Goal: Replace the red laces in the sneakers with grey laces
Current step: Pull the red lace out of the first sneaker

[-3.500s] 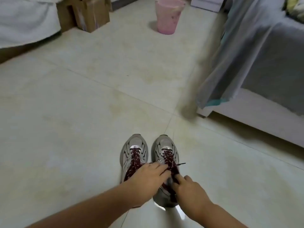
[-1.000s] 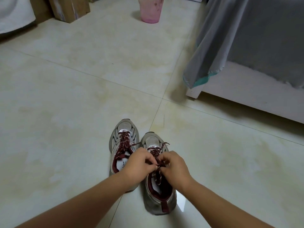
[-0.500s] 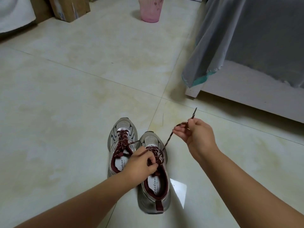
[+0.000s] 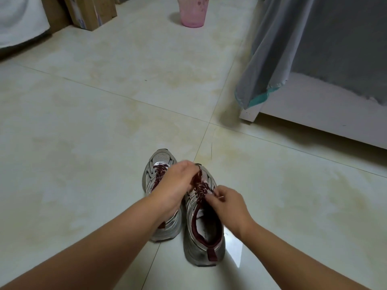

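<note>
Left hand [image 4: 178,181]: fingers curled over the upper lacing of the right-hand shoe, pinching a raised loop of dark red speckled lace [image 4: 200,186]. Right hand [image 4: 227,203]: fingertips drawn together at the same lace near the shoe's tongue; whether they actually pinch a strand cannot be told, the detail being too small.

Sneakers, grey-silver mesh with maroon lining: two. The right-hand shoe [image 4: 204,233] stands heel toward the camera, its lace loosened at the upper eyelets. The left-hand shoe [image 4: 160,197] touches it side by side, its red lace [image 4: 160,169] threaded at the toe end, the rest hidden under the left forearm.

Grey laces: none in view.

Surroundings: cream tiled floor [image 4: 104,153]; one pink plastic basket [image 4: 192,10] well apart at the far end; cardboard boxes [image 4: 90,11], count unclear; one white bed frame [image 4: 314,118] draped with grey cloth [image 4: 303,45].

Risks, as judged: pulling both strands at once may cinch a crossing tight instead of freeing it; a sharp tug may drag or tip the unpinned shoe.
</note>
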Action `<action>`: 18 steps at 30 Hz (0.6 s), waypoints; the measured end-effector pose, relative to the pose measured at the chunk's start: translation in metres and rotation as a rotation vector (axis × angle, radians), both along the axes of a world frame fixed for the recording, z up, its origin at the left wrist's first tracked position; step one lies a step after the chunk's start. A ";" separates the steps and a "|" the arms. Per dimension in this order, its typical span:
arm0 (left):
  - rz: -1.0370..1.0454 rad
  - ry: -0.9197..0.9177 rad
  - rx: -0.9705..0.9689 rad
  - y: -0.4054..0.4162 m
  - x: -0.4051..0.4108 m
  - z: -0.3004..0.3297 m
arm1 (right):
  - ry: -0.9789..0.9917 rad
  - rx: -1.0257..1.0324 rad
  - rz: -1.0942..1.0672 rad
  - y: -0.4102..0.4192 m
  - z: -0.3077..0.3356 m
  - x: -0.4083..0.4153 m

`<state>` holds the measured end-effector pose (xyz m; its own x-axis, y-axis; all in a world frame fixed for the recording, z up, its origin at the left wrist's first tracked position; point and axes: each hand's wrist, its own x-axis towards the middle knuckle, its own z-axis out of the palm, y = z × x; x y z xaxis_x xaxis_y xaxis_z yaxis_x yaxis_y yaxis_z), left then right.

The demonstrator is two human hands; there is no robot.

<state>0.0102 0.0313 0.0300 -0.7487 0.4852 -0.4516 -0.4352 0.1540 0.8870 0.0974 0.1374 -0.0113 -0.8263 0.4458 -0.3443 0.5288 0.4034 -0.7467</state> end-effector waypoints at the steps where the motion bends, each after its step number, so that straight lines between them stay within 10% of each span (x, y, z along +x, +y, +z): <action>1: 0.003 0.031 -0.025 -0.001 -0.005 0.002 | 0.050 -0.180 -0.149 0.003 0.006 -0.001; 4: 0.042 0.174 -0.195 -0.009 -0.011 -0.011 | 0.143 -0.531 -0.435 0.020 0.026 -0.003; 8: 0.187 0.396 -0.453 -0.017 -0.012 -0.023 | 0.029 -0.307 -0.534 0.048 0.028 -0.002; 14: -0.135 1.076 -0.930 -0.020 -0.016 -0.023 | -0.413 0.484 0.090 0.039 0.012 0.001; 18: -0.472 1.407 -0.983 -0.013 -0.007 -0.031 | -0.301 0.331 0.235 0.015 0.010 -0.010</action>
